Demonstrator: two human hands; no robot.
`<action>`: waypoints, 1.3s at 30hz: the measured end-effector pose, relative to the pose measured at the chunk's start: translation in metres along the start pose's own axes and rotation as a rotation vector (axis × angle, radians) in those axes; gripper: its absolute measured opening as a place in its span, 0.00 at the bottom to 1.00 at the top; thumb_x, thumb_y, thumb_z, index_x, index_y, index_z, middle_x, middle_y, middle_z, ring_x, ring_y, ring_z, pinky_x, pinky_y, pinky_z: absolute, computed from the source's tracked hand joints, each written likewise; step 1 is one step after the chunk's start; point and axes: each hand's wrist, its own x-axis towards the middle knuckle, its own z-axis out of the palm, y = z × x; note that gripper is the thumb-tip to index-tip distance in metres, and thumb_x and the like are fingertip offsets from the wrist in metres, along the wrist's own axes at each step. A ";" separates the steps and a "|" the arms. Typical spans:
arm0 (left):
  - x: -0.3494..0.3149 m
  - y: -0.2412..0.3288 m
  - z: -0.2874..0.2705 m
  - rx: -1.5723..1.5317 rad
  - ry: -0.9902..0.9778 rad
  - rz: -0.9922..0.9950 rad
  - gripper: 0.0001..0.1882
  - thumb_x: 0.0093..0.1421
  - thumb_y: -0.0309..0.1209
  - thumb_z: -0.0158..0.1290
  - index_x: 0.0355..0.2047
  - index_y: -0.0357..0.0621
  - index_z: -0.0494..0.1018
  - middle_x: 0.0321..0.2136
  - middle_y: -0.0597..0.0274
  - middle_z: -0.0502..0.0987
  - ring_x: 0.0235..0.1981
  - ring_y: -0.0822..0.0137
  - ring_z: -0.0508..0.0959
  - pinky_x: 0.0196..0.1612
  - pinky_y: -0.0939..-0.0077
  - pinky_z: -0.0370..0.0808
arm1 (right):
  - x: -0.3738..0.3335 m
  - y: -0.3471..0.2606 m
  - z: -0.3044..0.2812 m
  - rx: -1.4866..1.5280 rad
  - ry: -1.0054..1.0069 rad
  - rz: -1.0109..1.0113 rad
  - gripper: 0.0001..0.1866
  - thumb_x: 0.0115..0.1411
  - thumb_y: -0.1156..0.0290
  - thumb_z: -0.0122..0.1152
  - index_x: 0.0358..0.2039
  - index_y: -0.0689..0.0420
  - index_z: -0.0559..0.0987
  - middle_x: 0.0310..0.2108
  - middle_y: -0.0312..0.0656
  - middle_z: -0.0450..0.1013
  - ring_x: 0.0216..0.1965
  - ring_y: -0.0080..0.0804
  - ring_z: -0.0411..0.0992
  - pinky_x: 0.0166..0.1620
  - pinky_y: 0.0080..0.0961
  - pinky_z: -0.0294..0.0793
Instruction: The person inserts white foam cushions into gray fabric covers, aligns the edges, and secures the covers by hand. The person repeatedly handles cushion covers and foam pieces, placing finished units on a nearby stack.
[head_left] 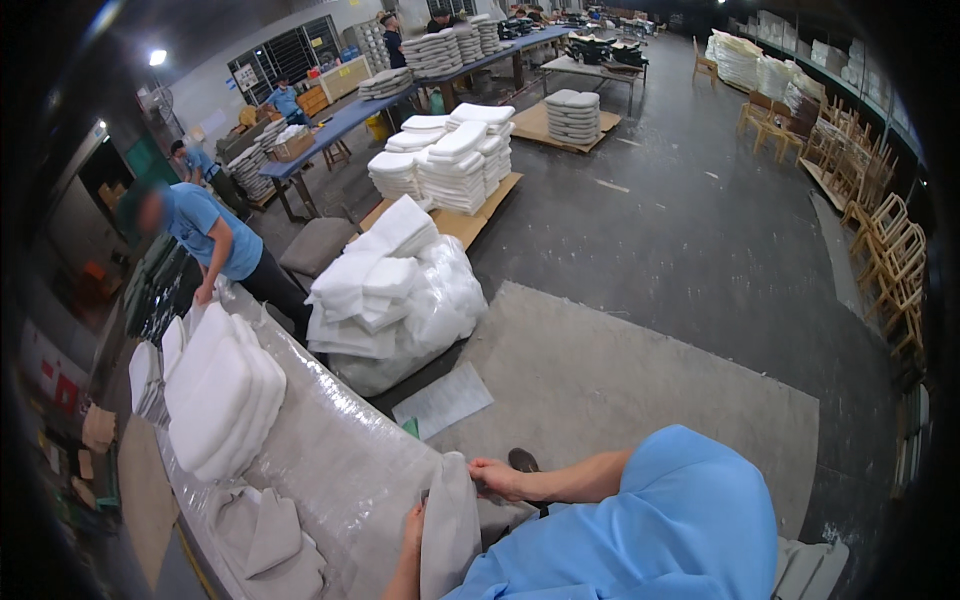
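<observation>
A light grey fabric cover [450, 515] hangs in folds at the near edge of the table, in front of my body. My right hand [495, 478] pinches its far edge, fingers closed. Lower on its left side, my left hand [412, 525] grips the fabric, with the fingertips partly hidden. The plastic-covered table [345, 455] stretches away to the left. On it lies a crumpled pile of grey covers [265, 540], and beyond that stand stacked white foam cushions [222, 395].
A co-worker [215, 235] in blue stands at the table's far end. Beside the table sits a plastic bag [420, 310] of white foam sheets. Farther off are cushion stacks [450, 160] on cardboard, a blue table [350, 125] and wooden chair frames [895, 260] along the right.
</observation>
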 end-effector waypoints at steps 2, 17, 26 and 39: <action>0.002 0.002 0.001 0.290 0.049 0.030 0.24 0.75 0.47 0.49 0.49 0.38 0.82 0.40 0.61 0.84 0.39 0.71 0.80 0.44 0.74 0.77 | 0.007 0.011 0.008 -0.009 0.112 -0.154 0.13 0.74 0.55 0.55 0.38 0.51 0.76 0.29 0.30 0.70 0.32 0.21 0.67 0.36 0.25 0.69; 0.020 0.032 0.042 0.395 0.143 0.130 0.22 0.74 0.43 0.48 0.38 0.33 0.76 0.25 0.45 0.75 0.28 0.63 0.74 0.37 0.63 0.71 | 0.043 0.021 -0.042 0.394 -0.390 -0.058 0.20 0.76 0.63 0.47 0.64 0.53 0.72 0.57 0.42 0.76 0.56 0.34 0.76 0.59 0.34 0.77; 0.030 0.026 0.053 0.254 0.166 0.084 0.17 0.73 0.41 0.50 0.41 0.38 0.77 0.30 0.39 0.78 0.33 0.42 0.79 0.37 0.57 0.74 | 0.041 0.010 -0.067 0.382 -0.458 0.174 0.22 0.75 0.58 0.47 0.64 0.52 0.72 0.58 0.42 0.75 0.57 0.35 0.75 0.61 0.36 0.76; 0.069 0.029 0.061 0.472 0.269 0.155 0.20 0.72 0.44 0.50 0.30 0.40 0.73 0.23 0.40 0.77 0.27 0.37 0.78 0.30 0.46 0.72 | 0.047 0.004 -0.063 0.568 -0.392 0.298 0.25 0.73 0.51 0.49 0.62 0.52 0.75 0.57 0.43 0.77 0.55 0.39 0.76 0.61 0.40 0.75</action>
